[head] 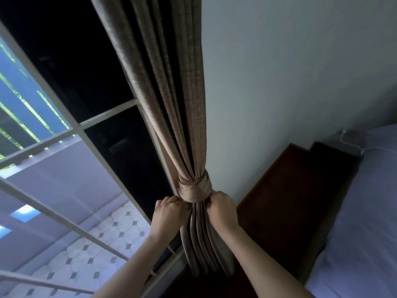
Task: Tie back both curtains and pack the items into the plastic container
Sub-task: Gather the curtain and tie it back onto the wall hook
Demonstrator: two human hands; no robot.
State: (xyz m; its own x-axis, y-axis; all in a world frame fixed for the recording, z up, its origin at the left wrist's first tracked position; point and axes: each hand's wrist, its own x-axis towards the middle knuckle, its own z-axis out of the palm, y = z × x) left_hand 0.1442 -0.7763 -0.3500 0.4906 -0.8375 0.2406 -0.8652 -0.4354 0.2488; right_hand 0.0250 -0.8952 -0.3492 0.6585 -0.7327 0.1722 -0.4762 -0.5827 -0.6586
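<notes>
A beige curtain (169, 100) hangs gathered into a tight bundle beside the window. A matching fabric tieback band (194, 187) is wrapped around the bundle. My left hand (169, 211) grips the curtain folds just under the band on its left side. My right hand (222, 209) grips the band's lower right edge and the folds below it. Beneath my hands the curtain's lower folds (206, 248) hang straight down. No plastic container or second curtain is in view.
A white-framed window (90, 123) with dark panes fills the left side. A pale wall (290, 82) stands right of the curtain. A dark wooden floor (296, 201) runs below it. At the far right lies a bed with a light sheet (363, 222).
</notes>
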